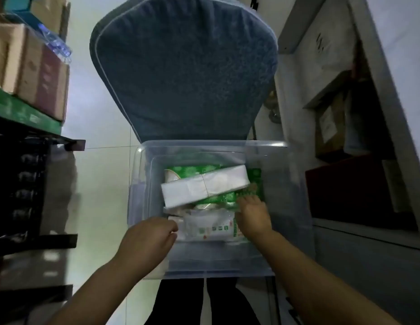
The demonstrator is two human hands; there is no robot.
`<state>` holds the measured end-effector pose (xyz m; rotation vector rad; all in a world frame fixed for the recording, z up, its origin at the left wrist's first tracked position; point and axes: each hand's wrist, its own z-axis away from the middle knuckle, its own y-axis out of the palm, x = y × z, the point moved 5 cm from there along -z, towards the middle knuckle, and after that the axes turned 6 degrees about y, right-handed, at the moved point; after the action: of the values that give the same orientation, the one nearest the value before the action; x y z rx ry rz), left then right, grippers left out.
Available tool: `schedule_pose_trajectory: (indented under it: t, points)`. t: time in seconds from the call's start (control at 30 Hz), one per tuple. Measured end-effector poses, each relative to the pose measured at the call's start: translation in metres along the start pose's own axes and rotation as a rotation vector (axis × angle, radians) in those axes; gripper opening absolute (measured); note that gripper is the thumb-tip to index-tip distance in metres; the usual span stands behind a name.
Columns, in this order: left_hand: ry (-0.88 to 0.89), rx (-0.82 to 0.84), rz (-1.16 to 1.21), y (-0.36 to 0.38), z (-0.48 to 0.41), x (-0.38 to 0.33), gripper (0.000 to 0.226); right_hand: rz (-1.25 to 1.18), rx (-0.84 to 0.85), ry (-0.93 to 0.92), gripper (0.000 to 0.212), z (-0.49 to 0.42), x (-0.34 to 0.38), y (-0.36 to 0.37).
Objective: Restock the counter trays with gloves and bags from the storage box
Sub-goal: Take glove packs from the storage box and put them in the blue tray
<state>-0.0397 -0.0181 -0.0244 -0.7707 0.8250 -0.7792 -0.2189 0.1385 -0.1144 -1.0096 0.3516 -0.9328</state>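
In the box (136,207), the left hand (148,235) pinches a packet's (209,228) left end; the right hand (252,216) rests straight fingers on green packs (224,198) by the right wall.

The left hand (148,238), right hand (252,216) and forearms (307,270) are bare; the trousers (181,301) are black.

Left hand (150,239) and right hand (252,218) in storage box (139,184).

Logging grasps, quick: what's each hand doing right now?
Left hand: pinches the edge of the white pack.
Right hand: fingers down among the green packs; grip cannot be told.
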Motion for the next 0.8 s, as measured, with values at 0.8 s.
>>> schedule_pose_trajectory:
  t: [0.8]
  points:
    - [-0.028,0.219,0.756,-0.037,-0.073,-0.002,0.040,-0.171,-0.825,-0.579,0.020,0.099,0.046,-0.142]
